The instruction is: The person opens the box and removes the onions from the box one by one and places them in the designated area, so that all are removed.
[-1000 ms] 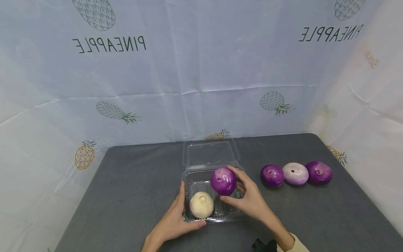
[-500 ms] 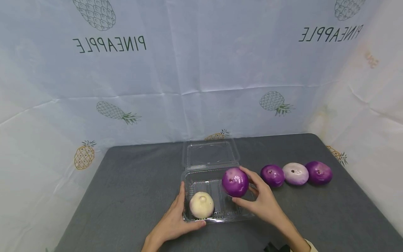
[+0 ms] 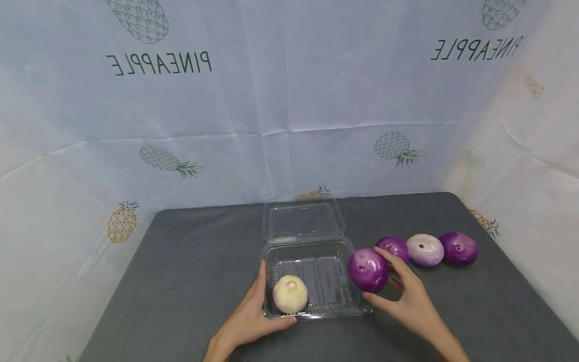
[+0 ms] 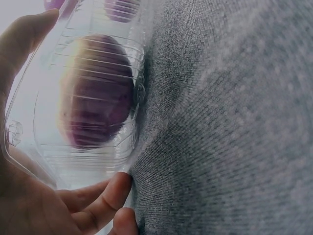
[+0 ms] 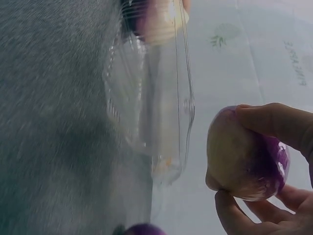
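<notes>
In the head view a clear plastic clamshell container (image 3: 316,315) stands with its lid (image 3: 303,221) folded back. A cream turnip (image 3: 290,294), nub upward, sits in its front left corner. My left hand (image 3: 251,311) holds that corner, thumb along the front edge and fingers along the left wall. In the left wrist view this turnip's purple underside (image 4: 98,93) shows through the plastic. My right hand (image 3: 404,296) grips another turnip (image 3: 368,270) over the container's right rim. In the right wrist view its pale, nubbed underside (image 5: 234,152) shows between thumb and fingers, raised above the table.
To the right, a purple turnip (image 3: 394,248), a whitish one (image 3: 425,250) and a darker purple one (image 3: 458,248) lie in a row on the grey table (image 3: 203,261). A pineapple-print cloth (image 3: 280,100) hangs behind the table.
My right hand has carried its turnip from above the container's middle to its right rim, close to the row. My left hand and the cream turnip have stayed put.
</notes>
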Available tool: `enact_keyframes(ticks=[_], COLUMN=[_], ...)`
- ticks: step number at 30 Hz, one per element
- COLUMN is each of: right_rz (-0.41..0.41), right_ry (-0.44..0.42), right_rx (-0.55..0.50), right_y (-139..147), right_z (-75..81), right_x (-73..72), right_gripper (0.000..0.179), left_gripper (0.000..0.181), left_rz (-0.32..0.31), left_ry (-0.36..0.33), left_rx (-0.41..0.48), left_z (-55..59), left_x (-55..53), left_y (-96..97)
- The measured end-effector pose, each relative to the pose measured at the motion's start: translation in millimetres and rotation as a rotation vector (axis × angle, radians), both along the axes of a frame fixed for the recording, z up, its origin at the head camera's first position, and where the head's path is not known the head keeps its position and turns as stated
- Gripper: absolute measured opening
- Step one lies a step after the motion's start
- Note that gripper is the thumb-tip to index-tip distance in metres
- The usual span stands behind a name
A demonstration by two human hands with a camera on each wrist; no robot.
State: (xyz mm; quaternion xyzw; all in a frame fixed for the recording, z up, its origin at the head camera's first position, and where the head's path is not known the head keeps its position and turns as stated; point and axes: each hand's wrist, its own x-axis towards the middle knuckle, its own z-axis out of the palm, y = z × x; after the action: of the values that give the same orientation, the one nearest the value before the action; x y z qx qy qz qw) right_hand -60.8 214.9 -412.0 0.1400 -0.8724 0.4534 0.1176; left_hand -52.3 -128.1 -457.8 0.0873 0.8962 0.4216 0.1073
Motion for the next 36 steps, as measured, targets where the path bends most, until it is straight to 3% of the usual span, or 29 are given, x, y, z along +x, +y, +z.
enact_keyframes(ticks=[7,17,36], right_rz=[-0.07,-0.134,-0.185], right_ry=[-0.006,-0.013,-0.001], right_rx=[0.035,0.079,0.115], right_y=[17.2,39.4,81.9], right_z=[-1.6,-12.1,-37.2], right_x=[10.9,15.1,19.9], right_gripper=[0.097,0.099,0.104], left_gripper=[0.142,0.141,0.141], left_rz=[0.004,0.002,0.0], left_ry=[-0.002,-0.005,-0.019], left_rx=[-0.003,-0.009,-0.01], left_z=[-0.2,0.0,2.1], left_x=[0.0,-0.4,0.3], left_y=[0.1,0.0,1.0])
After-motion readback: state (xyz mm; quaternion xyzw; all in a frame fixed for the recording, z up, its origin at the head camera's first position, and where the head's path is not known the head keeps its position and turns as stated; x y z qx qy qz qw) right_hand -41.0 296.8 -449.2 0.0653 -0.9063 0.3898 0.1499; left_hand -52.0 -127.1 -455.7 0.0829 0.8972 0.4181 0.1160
